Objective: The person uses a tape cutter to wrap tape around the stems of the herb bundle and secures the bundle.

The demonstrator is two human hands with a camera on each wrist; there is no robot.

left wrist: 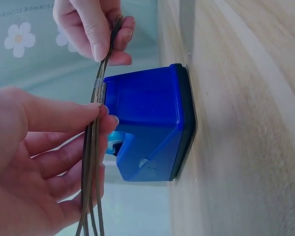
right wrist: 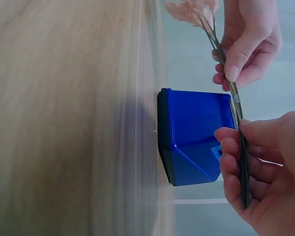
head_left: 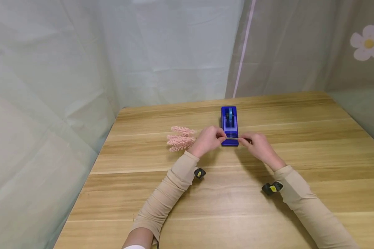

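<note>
Both hands, left (head_left: 207, 140) and right (head_left: 258, 147), pinch the stems (left wrist: 94, 142) across the dispenser (head_left: 229, 125), near the desk's (head_left: 299, 180) far edge.

Tape dispenser (head_left: 229, 125) stands on table (head_left: 299, 180), far centre. Stems (head_left: 232, 138) lie across its near end (flower heads (head_left: 180, 138) to the left), left hand (head_left: 207, 140) and right hand (head_left: 258, 145) either side.

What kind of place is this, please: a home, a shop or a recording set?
Probably a small recording set: a bare wooden table is closed in by hanging fabric sheets, one printed with a flower, and only a blue tape dispenser stands on it.
</note>
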